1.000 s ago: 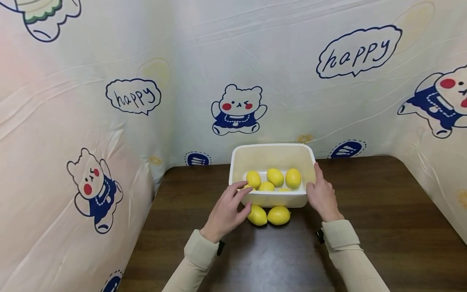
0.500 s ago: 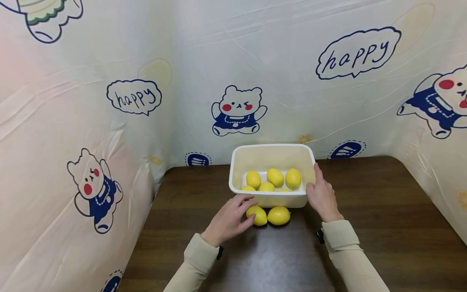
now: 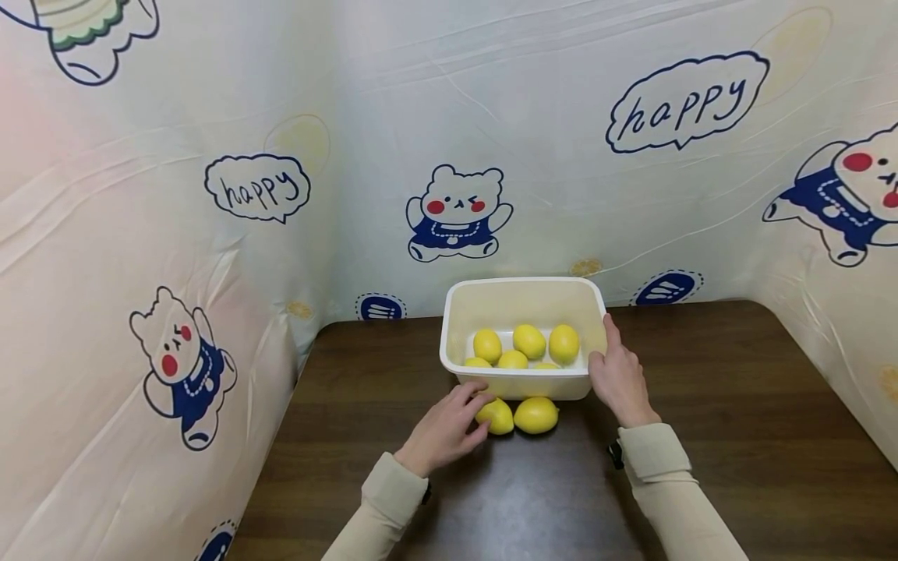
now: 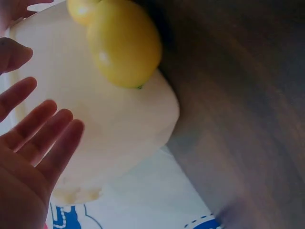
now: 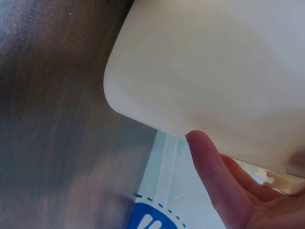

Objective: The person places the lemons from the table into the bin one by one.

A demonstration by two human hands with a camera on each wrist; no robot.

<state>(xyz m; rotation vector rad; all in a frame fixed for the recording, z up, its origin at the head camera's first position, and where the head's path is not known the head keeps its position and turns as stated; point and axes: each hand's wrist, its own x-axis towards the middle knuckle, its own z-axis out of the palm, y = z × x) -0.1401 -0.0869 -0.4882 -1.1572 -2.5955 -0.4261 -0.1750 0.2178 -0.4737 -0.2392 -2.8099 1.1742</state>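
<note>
A cream plastic bin (image 3: 543, 384) stands near the back of the table, with several yellow lemons (image 3: 529, 340) inside. Two more lemons lie side by side on the table against its front wall: a left lemon (image 3: 500, 419) and a right lemon (image 3: 536, 415). My left hand (image 3: 447, 425) is at the left lemon, fingers spread and slightly bent over its left side in the head view. From the left wrist, the fingers (image 4: 40, 119) show loosely extended, a gap between them and the lemon (image 4: 125, 43). My right hand (image 3: 620, 378) grips the bin's right rim, index finger along it.
The dark wooden table (image 3: 722, 405) extends on both sides of the bin and toward me. A printed cloth (image 3: 561, 140) hangs behind the table and along its left and right sides.
My left hand has moved from the bin's front left rim down toward me, to the left lemon. The right hand keeps its grip on the bin, and the lemons stay in place.
</note>
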